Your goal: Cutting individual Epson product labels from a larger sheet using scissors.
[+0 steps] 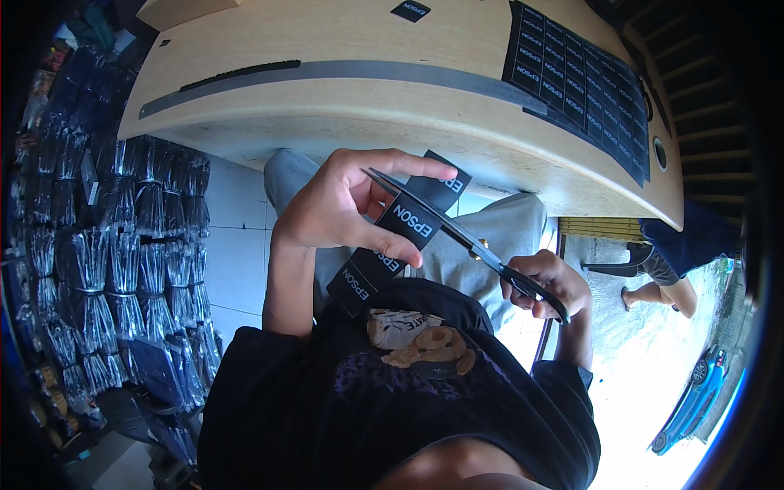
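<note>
My left hand (pixel 339 200) grips a strip of black labels with white lettering (pixel 412 222), its thumb on the near side and its fingers bent over the far end. In my right hand (pixel 555 286) is a pair of scissors (pixel 482 251) with black handles, the fingers closed round the loops. The blades lie slantwise across the strip, between two of its labels, with their tips close to my left hand. The label at the far end (pixel 445 181) tilts away from the others. Whether the blades have cut through there, I cannot tell.
Ahead is a wooden desk (pixel 392 98) with a long metal ruler (pixel 343 70), a thin black strip (pixel 241 74), a loose black label (pixel 410 11) and uncut label sheets (pixel 576 82). Plastic-wrapped dark bundles (pixel 122 269) are stacked at left. At right another person's leg (pixel 661 296) shows outside.
</note>
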### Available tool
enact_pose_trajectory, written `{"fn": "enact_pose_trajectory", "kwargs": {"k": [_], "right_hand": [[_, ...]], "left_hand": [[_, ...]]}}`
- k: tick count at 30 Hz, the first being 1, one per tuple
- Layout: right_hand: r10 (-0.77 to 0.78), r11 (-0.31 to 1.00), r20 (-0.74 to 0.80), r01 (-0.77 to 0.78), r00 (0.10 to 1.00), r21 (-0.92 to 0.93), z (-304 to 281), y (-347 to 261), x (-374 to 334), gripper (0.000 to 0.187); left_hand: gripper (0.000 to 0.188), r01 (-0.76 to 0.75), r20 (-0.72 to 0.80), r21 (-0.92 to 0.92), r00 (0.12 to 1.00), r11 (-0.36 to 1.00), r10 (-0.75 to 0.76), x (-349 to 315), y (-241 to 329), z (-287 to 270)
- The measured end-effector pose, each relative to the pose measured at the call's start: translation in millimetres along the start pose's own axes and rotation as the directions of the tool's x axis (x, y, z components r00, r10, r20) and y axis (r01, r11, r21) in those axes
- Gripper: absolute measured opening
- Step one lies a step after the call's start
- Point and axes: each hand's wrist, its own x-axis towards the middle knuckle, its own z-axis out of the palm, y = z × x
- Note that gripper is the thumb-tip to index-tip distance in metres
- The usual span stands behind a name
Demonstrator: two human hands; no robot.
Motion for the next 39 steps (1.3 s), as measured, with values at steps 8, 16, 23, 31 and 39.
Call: {"fn": "enact_pose_trajectory", "kwargs": {"k": [8,16,23,31,39], "right_hand": [[0.000,1.000,-0.002,0.000,1.000,-0.005,2.6,2.8,-0.1,0.053],[0.022,0.999,-0.071,-0.025,0.997,-0.038,3.6,2.8,0.8,0.049],[0.004,0.969,-0.301,0.071,0.953,0.236,9.1,9.5,-15.2,0.058],[-0.030,0.920,-0.482,0.213,0.876,0.329,24.7,10.5,-16.0,0.067],[-0.148,0.890,-0.561,0.358,0.814,0.284,36.5,24.5,10.3,0.066]], "left_hand": [[0.077,0.032,-0.017,-0.034,0.999,0.999,-0.032,-0.7,-0.3,-0.1],[0.076,0.010,-0.006,-0.009,1.000,1.000,-0.010,0.8,-5.3,-7.5],[0.061,-0.031,-0.250,0.157,0.966,0.987,0.070,8.7,10.1,-24.0],[0.064,0.128,-0.385,0.549,0.916,0.826,0.114,92.6,14.7,-119.5],[0.111,0.313,-0.548,0.528,0.836,0.789,0.035,106.6,3.3,-160.7]]}}
